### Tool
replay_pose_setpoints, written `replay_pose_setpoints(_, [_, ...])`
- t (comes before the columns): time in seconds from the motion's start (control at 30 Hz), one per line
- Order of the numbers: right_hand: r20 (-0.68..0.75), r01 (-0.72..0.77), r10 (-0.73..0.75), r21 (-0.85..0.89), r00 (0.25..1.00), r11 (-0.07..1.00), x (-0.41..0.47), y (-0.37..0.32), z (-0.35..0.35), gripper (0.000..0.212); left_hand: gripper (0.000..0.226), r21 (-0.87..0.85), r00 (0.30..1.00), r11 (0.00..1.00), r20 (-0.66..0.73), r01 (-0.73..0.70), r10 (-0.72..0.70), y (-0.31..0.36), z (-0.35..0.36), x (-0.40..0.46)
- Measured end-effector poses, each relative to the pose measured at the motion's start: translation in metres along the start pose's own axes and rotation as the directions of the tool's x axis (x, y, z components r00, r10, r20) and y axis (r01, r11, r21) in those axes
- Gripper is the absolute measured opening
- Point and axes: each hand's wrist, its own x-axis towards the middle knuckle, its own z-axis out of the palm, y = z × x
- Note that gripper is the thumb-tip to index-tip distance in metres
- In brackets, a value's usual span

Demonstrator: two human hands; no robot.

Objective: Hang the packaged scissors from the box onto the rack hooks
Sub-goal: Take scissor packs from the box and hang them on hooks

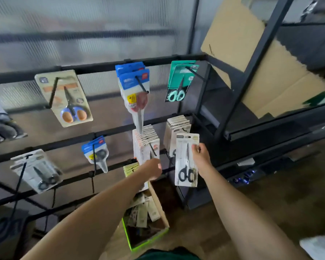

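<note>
Near the right end of the rack (105, 132), we pinch a packaged pair of black-handled scissors (187, 160) by its right edge in our right hand (201, 156), just in front of the full hook of matching packs (176, 132). Our left hand (152, 168) reaches to the neighbouring stack of packs (145, 141) and touches its front pack; whether it grips we cannot tell. Below, the green-edged box (148, 235) holds more packs.

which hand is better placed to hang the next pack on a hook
Right. The right hand already pinches a scissors pack just below the right stack. The left hand rests on the middle stack.
</note>
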Motion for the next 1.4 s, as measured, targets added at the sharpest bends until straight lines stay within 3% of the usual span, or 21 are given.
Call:
replay_pose_setpoints(0.27, [0.183, 0.034, -0.014, -0.11, 0.983, 0.993, 0.066, -0.003, -0.006, 0.033, 0.034, -0.037, 0.988, 0.987, -0.024, 0.153, -0.154, 0.039, 0.007, 0.027])
replay_pose_setpoints(0.43, [0.198, 0.025, 0.009, -0.168, 0.98, 0.985, 0.087, 0.0, 0.003, 0.035, 0.037, 0.028, 0.975, 0.975, -0.007, 0.222, -0.222, 0.045, 0.011, 0.034])
replay_pose_setpoints(0.6, [0.186, 0.001, 0.041, -0.219, 0.982, 0.976, 0.103, -0.002, 0.016, 0.036, 0.038, -0.017, 0.965, 0.965, -0.001, 0.262, -0.262, 0.041, 0.016, 0.038])
replay_pose_setpoints(0.9, [0.154, -0.185, 0.225, -0.238, 0.962, 0.954, 0.113, 0.004, 0.032, 0.061, 0.041, 0.043, 0.973, 0.973, 0.017, 0.228, -0.229, 0.027, 0.024, 0.038])
replay_pose_setpoints(1.23, [0.212, -0.327, 0.415, -0.352, 0.885, 0.877, 0.042, 0.098, 0.061, 0.059, 0.028, 0.192, 0.964, 0.972, 0.201, 0.135, -0.174, -0.026, 0.058, 0.044])
replay_pose_setpoints(1.4, [0.141, -0.41, 0.508, -0.43, 0.849, 0.804, -0.021, 0.16, 0.088, 0.051, 0.033, 0.19, 0.937, 0.977, 0.314, 0.094, -0.151, -0.066, 0.089, 0.054])
